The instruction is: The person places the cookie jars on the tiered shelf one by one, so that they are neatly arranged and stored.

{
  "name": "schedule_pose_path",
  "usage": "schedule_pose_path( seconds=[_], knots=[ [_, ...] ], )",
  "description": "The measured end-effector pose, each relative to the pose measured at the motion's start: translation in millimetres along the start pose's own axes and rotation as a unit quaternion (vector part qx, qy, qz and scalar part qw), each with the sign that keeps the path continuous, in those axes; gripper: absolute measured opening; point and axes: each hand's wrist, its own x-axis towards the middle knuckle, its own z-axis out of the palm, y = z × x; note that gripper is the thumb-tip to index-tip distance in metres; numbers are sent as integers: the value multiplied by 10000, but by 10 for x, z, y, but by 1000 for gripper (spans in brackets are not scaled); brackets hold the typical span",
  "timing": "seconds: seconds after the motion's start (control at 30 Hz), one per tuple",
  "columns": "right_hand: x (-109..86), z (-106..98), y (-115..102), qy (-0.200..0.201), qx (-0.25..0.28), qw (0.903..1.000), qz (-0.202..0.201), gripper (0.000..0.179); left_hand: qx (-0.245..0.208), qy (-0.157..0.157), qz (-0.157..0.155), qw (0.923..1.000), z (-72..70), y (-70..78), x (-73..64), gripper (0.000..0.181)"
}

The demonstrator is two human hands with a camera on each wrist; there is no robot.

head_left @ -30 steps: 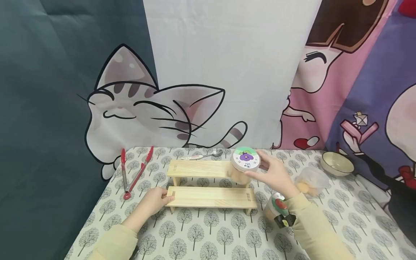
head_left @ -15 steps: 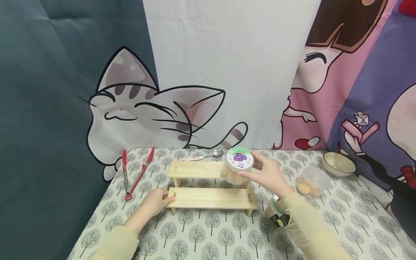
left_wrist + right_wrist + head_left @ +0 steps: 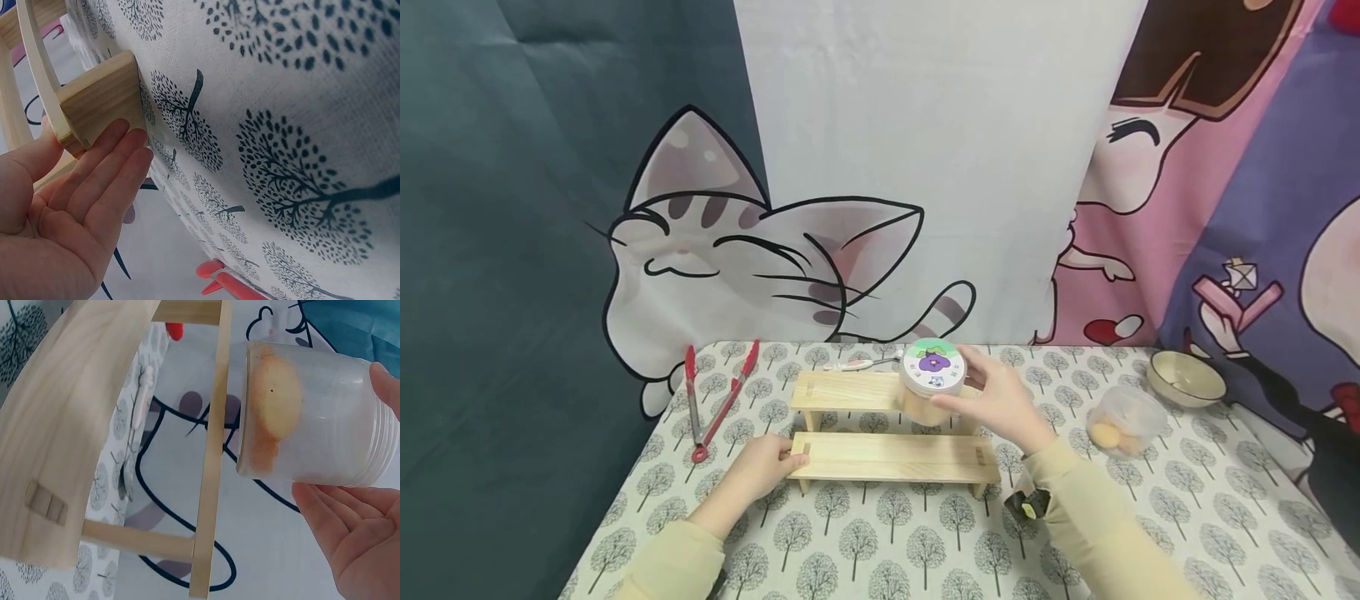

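Note:
My right hand (image 3: 1003, 406) holds a clear plastic jar (image 3: 934, 367) by its upper part, thumb on one side and fingers on the other. Its lid is white and green with a purple picture, and round tan cookies (image 3: 275, 400) lie at its bottom. In the right wrist view the jar hangs a little above the upper tier of a two-step wooden shelf (image 3: 850, 390). At the left end of the lower tier (image 3: 887, 457), my left hand (image 3: 760, 467) grips the board. The left wrist view has its thumb at the board's edge and its fingers against the leg (image 3: 103, 97).
Red-tipped tongs (image 3: 722, 404) lie spread at the left. Behind the shelf is a spoon (image 3: 857, 364), partly hidden by the jar. To the right stand a clear tub (image 3: 1126, 417) with cookies and a cream bowl (image 3: 1185, 379). Another jar is mostly hidden by my right sleeve (image 3: 1090, 517).
My right hand has carried the jar leftward over the upper tier. The left hand keeps its grip on the shelf. My right sleeve now covers most of the other jar.

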Motion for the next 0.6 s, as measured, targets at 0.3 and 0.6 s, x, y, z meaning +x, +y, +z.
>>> schedule_pose_path(
  seconds=[0.3, 0.6],
  knots=[
    [54, 86, -41, 33, -85, 9999, 41, 93, -76, 4, 5, 10000, 21, -1, 14, 28],
    [181, 250, -76, -70, 244, 9997, 9, 91, 4, 16, -32, 10000, 5, -6, -5, 30]
  ],
)
